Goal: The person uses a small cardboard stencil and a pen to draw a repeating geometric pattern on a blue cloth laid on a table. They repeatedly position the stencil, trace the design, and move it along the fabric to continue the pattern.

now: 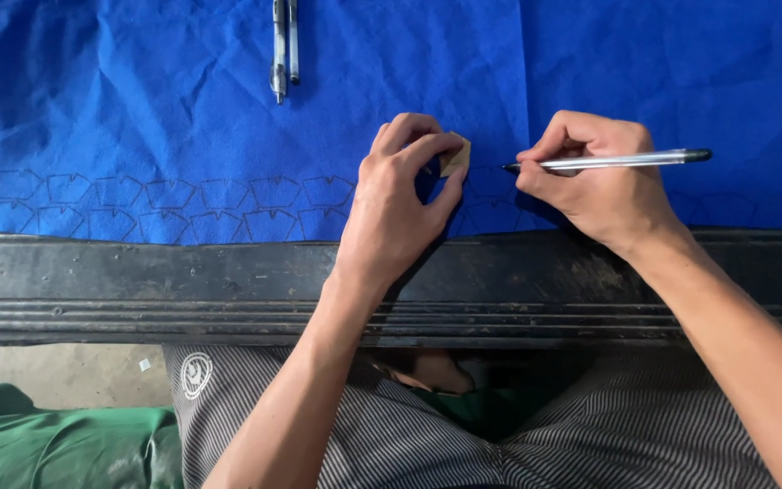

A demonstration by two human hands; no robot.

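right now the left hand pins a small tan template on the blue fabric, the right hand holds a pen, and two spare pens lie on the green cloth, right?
Not quite. In the head view the two spare pens lie on the blue fabric, at its far edge, not on the green cloth lower left. The rest holds: left hand pins the tan template, right hand holds a pen.

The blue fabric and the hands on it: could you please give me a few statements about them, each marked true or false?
1. The left hand pinches a small tan template against the blue fabric. True.
2. The right hand holds scissors. False: it holds a pen, tip pointing towards the template.
3. Two spare pens lie at the top of the fabric. True.
4. The fabric is unmarked. False: rows of drawn outlines run along its near edge.
5. The fabric lies on the floor. False: it lies on a dark table, whose worn table edge shows.
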